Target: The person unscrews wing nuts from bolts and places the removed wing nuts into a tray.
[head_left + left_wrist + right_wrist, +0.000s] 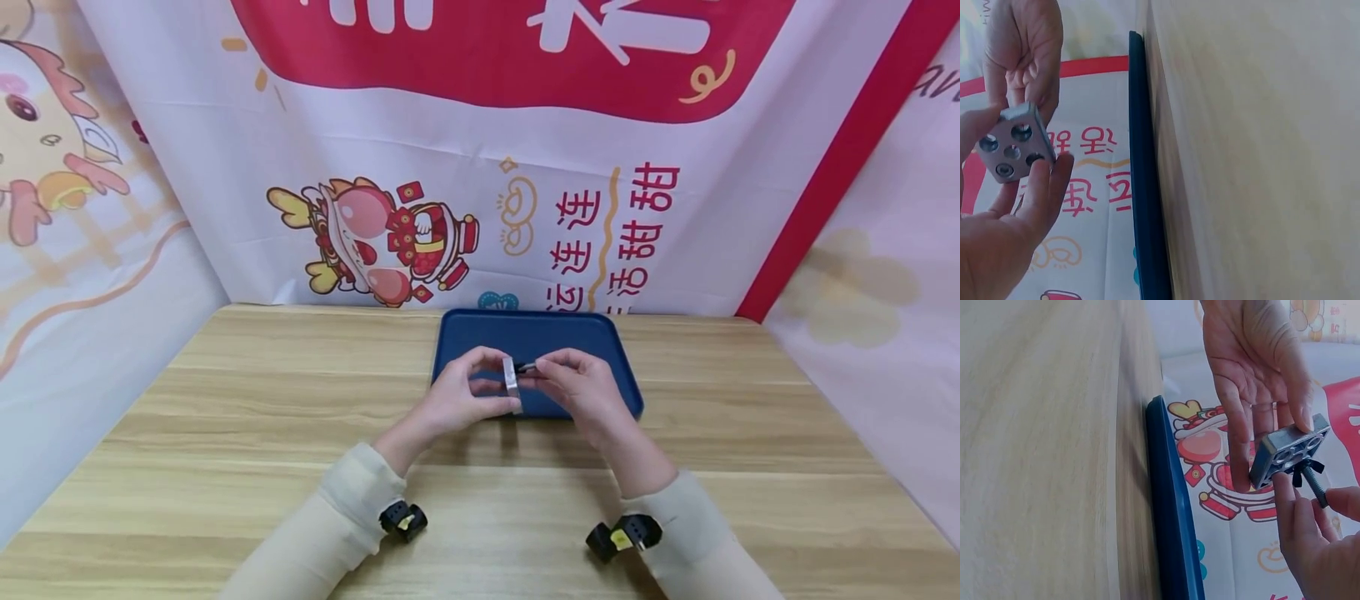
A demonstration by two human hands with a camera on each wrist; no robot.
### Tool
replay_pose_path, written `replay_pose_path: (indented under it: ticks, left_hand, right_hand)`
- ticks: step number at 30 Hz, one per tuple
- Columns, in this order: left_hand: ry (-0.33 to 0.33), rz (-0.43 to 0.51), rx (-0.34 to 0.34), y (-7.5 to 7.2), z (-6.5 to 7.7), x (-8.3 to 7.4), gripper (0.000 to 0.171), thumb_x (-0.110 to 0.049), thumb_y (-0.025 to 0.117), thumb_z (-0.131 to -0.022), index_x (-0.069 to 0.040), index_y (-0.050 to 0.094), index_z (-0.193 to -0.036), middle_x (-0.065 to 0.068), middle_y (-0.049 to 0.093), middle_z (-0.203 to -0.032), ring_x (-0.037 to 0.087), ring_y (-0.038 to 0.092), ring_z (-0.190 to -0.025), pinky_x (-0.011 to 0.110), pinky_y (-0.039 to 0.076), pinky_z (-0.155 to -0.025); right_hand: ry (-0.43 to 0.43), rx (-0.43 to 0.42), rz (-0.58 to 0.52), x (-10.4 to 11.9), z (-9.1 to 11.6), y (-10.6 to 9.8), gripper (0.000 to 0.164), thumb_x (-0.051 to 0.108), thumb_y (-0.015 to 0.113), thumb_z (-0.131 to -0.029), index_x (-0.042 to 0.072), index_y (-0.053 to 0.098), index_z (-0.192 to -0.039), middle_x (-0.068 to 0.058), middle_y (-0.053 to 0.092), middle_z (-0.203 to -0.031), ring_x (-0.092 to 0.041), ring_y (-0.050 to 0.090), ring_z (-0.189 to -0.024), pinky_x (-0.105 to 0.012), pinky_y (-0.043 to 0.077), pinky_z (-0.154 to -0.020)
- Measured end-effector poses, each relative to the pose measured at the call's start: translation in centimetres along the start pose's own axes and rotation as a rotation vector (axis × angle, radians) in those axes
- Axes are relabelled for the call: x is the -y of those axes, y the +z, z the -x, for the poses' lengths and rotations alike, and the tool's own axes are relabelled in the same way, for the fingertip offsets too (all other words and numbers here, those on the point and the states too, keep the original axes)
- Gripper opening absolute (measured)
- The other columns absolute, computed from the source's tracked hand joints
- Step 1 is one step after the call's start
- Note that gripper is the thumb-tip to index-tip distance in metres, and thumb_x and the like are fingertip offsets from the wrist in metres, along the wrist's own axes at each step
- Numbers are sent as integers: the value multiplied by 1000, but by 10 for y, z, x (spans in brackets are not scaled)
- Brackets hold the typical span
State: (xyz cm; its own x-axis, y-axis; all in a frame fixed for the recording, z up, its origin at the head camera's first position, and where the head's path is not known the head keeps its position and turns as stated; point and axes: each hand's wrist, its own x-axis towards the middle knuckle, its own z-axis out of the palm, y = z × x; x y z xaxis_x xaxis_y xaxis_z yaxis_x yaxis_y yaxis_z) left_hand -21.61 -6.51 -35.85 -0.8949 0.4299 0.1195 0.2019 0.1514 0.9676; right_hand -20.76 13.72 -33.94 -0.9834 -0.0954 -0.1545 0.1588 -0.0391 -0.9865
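Pale sleeves [330,521] lie nearest. Raised mid-scene, a square, holed metal block [1016,142] is pinched by its edges in the left hand [457,393]; just right, the right hand [588,396] pinches a threaded bolt [1315,485] with black wings [1317,466], long axis toward the holed face. A smooth blue tray [577,327] and wood-grained table [262,392] spread below.

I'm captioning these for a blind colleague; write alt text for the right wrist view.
The left hand grips a silver block while the right hand pinches a threaded rod bearing black wings, close to the block's holed face. A blue tray and wooden table show at left; printed cloth hangs behind.
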Motion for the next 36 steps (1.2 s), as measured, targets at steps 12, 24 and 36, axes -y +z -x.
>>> replay_pose_path:
  ticks: [12, 24, 36]
  left_hand:
    - [5, 71, -92, 3, 3, -7, 49, -6, 76, -86, -9, 51, -128, 13, 65, -133, 30, 67, -114, 37, 59, -91]
    - [7, 115, -100, 3, 2, -7, 37, -2, 74, -87, -2, 57, -120, 17, 68, -125, 29, 68, -111, 34, 59, -89]
    - [19, 70, -108, 5, 4, -8, 36, -4, 76, -86, -3, 62, -119, 17, 70, -122, 27, 70, -107, 33, 60, -87]
  right_hand:
    - [-66, 17, 8, 5, 3, -2, 28, 20, 58, -101, -1, 58, -120, -2, 74, -100, -12, 72, -94, -26, 56, -95]
    - [-79, 1, 21, 1, 0, 0, 31, 19, 57, -101, 4, 55, -128, -3, 75, -105, -11, 72, -93, -31, 53, -101]
    - [-7, 13, 15, -1, -2, 3, 39, 39, 55, -101, 4, 61, -118, -4, 70, -101, -13, 70, -91, -31, 53, -101]
